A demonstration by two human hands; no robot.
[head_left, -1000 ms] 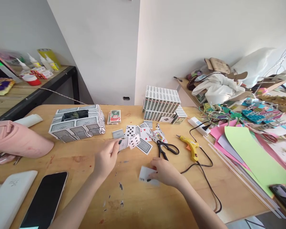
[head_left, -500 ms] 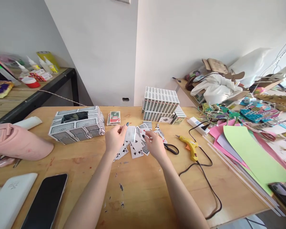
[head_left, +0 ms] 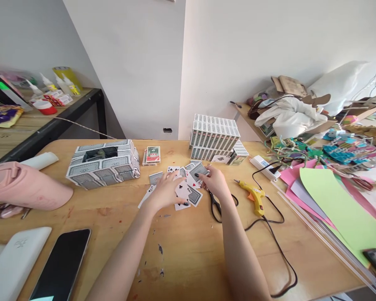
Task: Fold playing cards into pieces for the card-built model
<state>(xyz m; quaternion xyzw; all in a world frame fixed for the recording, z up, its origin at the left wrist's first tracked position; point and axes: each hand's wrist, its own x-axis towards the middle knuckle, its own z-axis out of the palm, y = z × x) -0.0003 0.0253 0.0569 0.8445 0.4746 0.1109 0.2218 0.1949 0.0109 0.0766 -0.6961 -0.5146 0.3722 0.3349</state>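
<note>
Loose playing cards [head_left: 183, 190] lie in an overlapping pile on the wooden table, some with faces up and some with patterned backs up. My left hand [head_left: 166, 190] is over the left side of the pile, its fingers spread and touching or just above the cards. At the pile's right edge my right hand [head_left: 215, 180] pinches a playing card [head_left: 198, 170] that shows its grey patterned back. Black-handled scissors [head_left: 215, 208] lie beneath my right wrist, partly hidden by it.
A card-covered box [head_left: 103, 165] stands left, two card packs [head_left: 152, 154] beside it. Stacked card packs [head_left: 214, 133] stand at the back. A yellow glue gun [head_left: 253, 196] with its cord, a power strip [head_left: 263, 166] and coloured paper [head_left: 338, 209] lie right. A phone [head_left: 61, 263] lies front left.
My left hand has let go of the card it held upright and now spreads over the pile. My right hand has moved slightly right and grips a back-up card. More of the scissors shows.
</note>
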